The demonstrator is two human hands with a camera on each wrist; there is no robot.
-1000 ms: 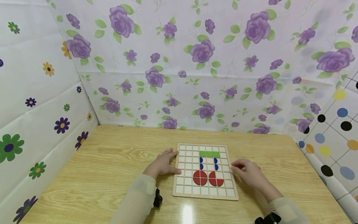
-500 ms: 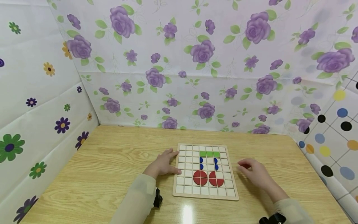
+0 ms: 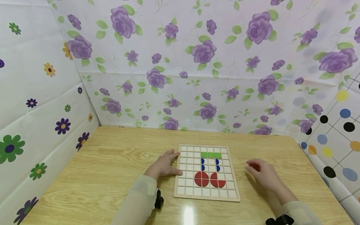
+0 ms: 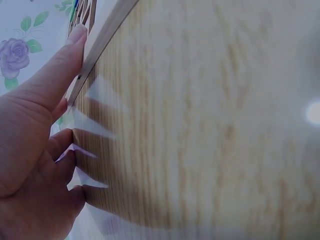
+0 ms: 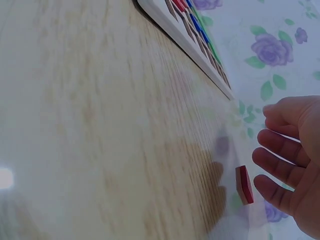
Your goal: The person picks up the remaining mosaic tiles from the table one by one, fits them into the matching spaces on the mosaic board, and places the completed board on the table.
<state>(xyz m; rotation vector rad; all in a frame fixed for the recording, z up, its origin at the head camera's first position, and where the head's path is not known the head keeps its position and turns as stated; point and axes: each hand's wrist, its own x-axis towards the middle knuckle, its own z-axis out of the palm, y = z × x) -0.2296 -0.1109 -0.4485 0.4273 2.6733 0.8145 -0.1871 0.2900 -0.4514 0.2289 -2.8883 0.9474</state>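
A square wooden grid board (image 3: 189, 190) lies on the table in the head view. Three green squares (image 3: 211, 155) form a row on it, above two columns of blue half-circles (image 3: 217, 165). Below them are a full red circle of quarter pieces (image 3: 201, 179) and three red quarters (image 3: 217, 180) grouped beside it. My left hand (image 3: 163, 165) rests at the board's left edge, fingers spread and thumb on the rim. My right hand (image 3: 262, 173) hovers right of the board, fingers loosely bent. Beside its fingertips, a red piece (image 5: 244, 185) lies on the table in the right wrist view.
The wooden table (image 3: 126, 150) reaches back to a flower-printed curtain (image 3: 180, 93). Patterned sheets also hang at the left (image 3: 42, 109) and right sides. A black wrist camera (image 3: 158, 200) sits at the left sleeve cuff.
My right hand has drawn away from the board's right edge, moving rightward. Red now shows between its thumb and fingers in the head view. My left hand and the board stay put.
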